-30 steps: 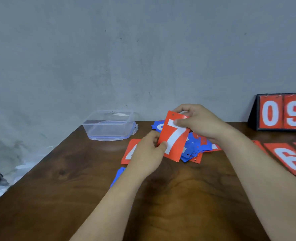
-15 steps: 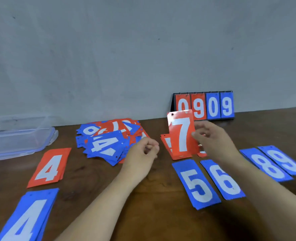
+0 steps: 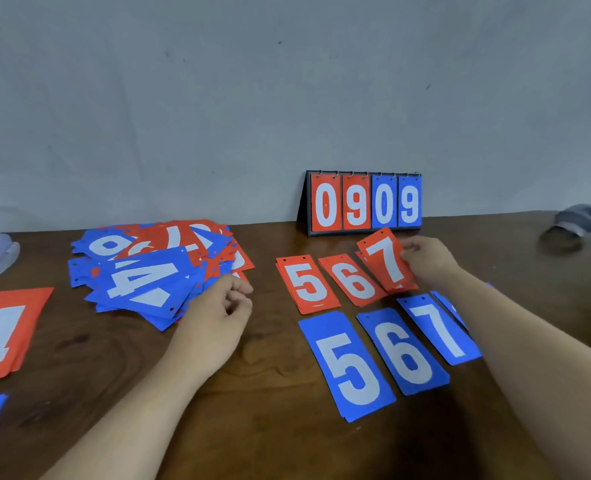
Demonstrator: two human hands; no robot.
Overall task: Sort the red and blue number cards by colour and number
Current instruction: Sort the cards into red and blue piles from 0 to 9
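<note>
Partly behind red 7, right hand pinches it.

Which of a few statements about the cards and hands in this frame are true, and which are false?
1. The right hand holds the red 7 card. True.
2. The left hand grips a blue card. False: it holds nothing, its fingers loosely curled beside the mixed pile.
3. The blue 5 card lies nearer the camera than the red 5 card. True.
4. The scoreboard reads 0505. False: it reads 0909.
5. The red 6 card lies left of the red 5 card. False: it lies to its right.
</note>
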